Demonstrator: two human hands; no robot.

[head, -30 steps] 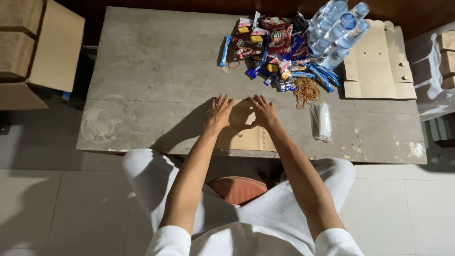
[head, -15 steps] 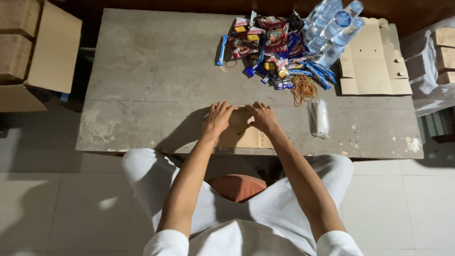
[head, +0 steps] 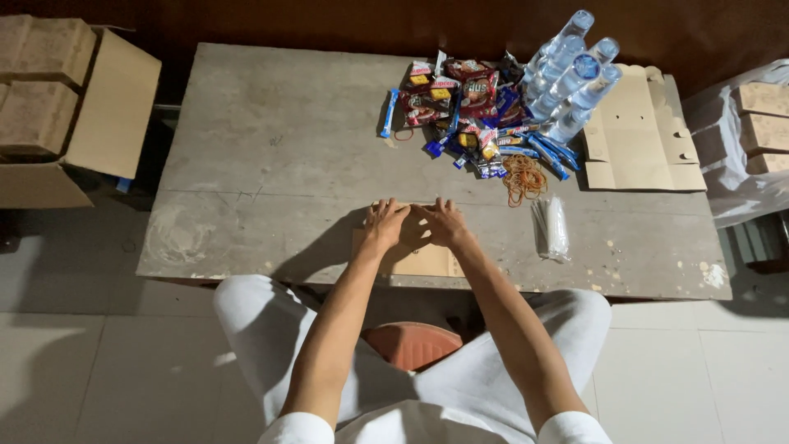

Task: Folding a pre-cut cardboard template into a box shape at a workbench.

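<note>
Cardboard piece (head: 415, 259): a flat tan sheet lay at the near edge of the table, just below the centre of the frame, partly hidden under both hands.
Left hand (head: 385, 223): it rested palm down on the cardboard's upper left part, fingers extended and slightly spread, gripping nothing.
Right hand (head: 444, 224): it lay palm down just beside the left, fingers likewise stretched flat and a little apart, fingertips nearly meeting the other hand's.
Table (head: 271, 156): a worn grey surface filled the middle of the frame.
Snack packets (head: 468, 111): a colourful heap sat in the upper centre-right, well apart from the hands.
Water bottles (head: 571, 74): a clear cluster with blue caps stood at the upper right, touching the heap.
Rubber bands (head: 523, 178): a brown tangle lay just below the packets.
Clear plastic bundle (head: 551, 228): to the right of the hands.
Flattened carton (head: 645, 136): at the table's right end.
Open box (head: 70, 111): at the upper left, off the table.
</note>
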